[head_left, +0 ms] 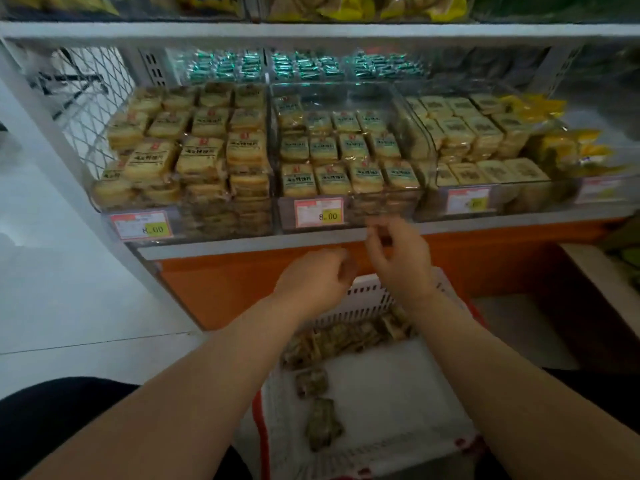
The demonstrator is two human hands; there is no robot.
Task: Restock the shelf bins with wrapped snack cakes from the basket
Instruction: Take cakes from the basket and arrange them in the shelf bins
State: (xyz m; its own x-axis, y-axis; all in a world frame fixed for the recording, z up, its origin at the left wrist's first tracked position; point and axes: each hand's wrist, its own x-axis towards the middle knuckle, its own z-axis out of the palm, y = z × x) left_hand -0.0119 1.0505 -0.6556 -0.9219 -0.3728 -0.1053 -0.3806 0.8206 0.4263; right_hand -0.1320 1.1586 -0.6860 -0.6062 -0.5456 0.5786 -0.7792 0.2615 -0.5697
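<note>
A white basket point(384, 393) with red trim sits low in front of me, holding several wrapped snack cakes point(332, 341) along its far side and a couple nearer me point(323, 424). On the shelf above stand three clear bins: the left bin point(221, 223), middle bin point(381, 211) and right bin point(519, 199), all stacked with wrapped cakes. My left hand point(315, 278) hovers over the basket's far rim with fingers loosely curled and nothing visible in it. My right hand point(398, 258) is just below the middle bin's front, fingers loosely bent and slightly blurred, apparently empty.
Price tags point(318, 212) reading 8.00 hang on the bin fronts. Green-wrapped sweets point(301, 65) fill bins at the back. Yellow packets point(568, 143) lie at the right. An orange base panel point(242, 282) runs under the shelf, and a white wire mesh point(90, 98) closes its left end.
</note>
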